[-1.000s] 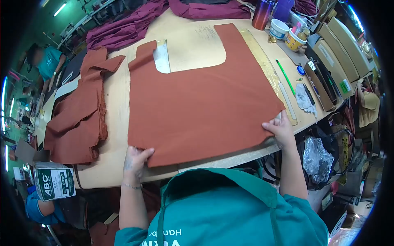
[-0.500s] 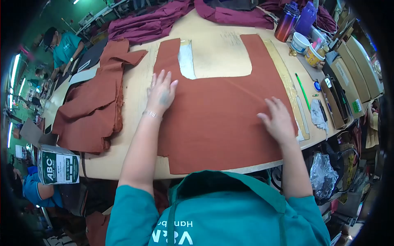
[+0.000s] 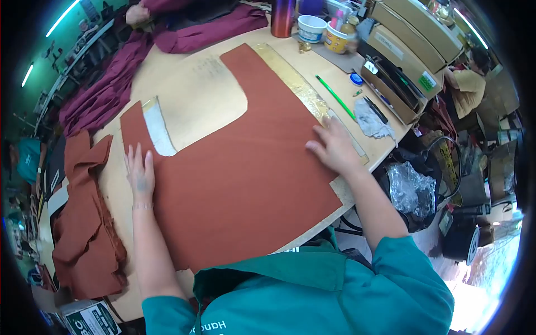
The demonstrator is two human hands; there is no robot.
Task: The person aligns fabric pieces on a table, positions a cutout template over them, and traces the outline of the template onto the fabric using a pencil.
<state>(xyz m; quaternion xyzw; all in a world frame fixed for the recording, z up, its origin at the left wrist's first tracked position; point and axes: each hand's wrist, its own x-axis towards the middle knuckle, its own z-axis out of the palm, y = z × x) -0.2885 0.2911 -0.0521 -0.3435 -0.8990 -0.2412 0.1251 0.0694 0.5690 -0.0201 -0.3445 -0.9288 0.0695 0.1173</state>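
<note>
Nearest is the wearer's teal clothing (image 3: 329, 304), close against the table's near edge, and just beyond it a rust-brown fabric panel (image 3: 240, 184) lies flat, its deep U-shaped cutout facing away; clock hours run from its middle, twelve pointing straight ahead. The left hand (image 3: 139, 174), at nine o'clock, rests released along the panel's edge, palm down with fingers straight. The right hand (image 3: 338, 148), between two and three, is at the opposite edge, fingers loosely spread and slightly bent, gripping nothing; whether its fingertips press the cloth I cannot tell. Under both spreads a pale tabletop (image 3: 206, 103), with faint scribbles beyond the cutout. At half past seven, a labelled green-and-white box (image 3: 92, 322) is partly cut off by the view. Between eight and nine, a rumpled pile of rust-brown fabric (image 3: 89, 223) lies apart from the panel. A white strip (image 3: 160, 127) shows at ten inside the cutout, and a golden strip (image 3: 296, 75) edges the panel at one. A green pencil (image 3: 335, 97) lies between one and two, and a crumpled whitish rag (image 3: 371, 120) at two. Farther off, maroon fabric (image 3: 218, 30) is heaped from ten to twelve, with cardboard boxes (image 3: 416, 28) between one and two. Out in the room, a person in a yellow top (image 3: 470, 89) is just past two, and a tube light (image 3: 63, 18) glows at half past ten.
</note>
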